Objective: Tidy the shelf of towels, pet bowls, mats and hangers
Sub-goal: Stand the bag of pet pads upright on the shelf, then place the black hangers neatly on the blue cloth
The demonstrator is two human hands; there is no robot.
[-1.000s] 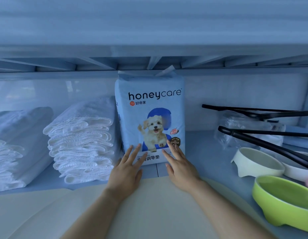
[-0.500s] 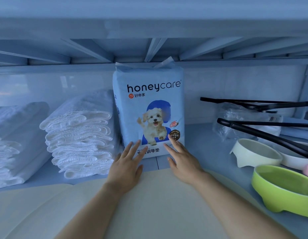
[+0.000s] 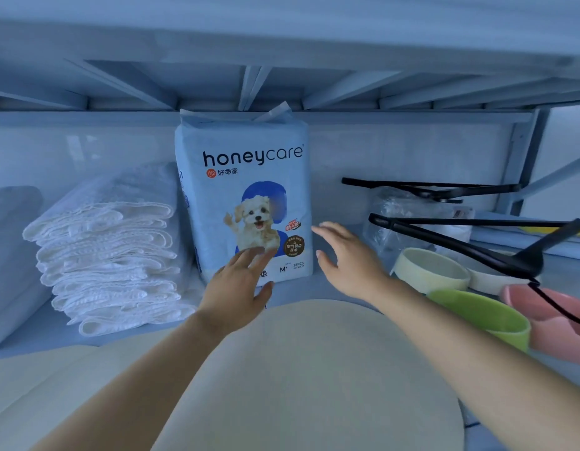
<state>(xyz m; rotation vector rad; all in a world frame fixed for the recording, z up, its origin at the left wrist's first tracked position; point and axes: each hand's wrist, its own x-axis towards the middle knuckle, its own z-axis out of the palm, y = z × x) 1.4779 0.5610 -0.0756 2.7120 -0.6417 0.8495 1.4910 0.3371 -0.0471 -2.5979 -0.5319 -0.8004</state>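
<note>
A light-blue pack of pet pads [image 3: 246, 177] stands upright at the back of the shelf, a puppy printed on its front. My left hand [image 3: 238, 288] is in front of its lower edge with fingers spread, fingertips over the pack's front. My right hand [image 3: 350, 262] hovers open just right of the pack, holding nothing. A stack of folded white towels [image 3: 106, 252] lies left of the pack. Black hangers [image 3: 470, 242] lie on the right above a cream bowl [image 3: 431, 268], a green bowl [image 3: 480, 317] and a pink bowl [image 3: 555, 320].
A beige round mat [image 3: 314, 385] lies on the shelf front beneath my forearms. A second folded white stack [image 3: 12, 255] is at far left. A clear plastic bag [image 3: 409, 216] lies behind the bowls. The upper shelf's struts [image 3: 252, 86] hang just above the pack.
My right hand has left the pack's front and moved right to its side. My left hand has shifted right across the pack's lower front. The camera has turned right, revealing the pink bowl.
</note>
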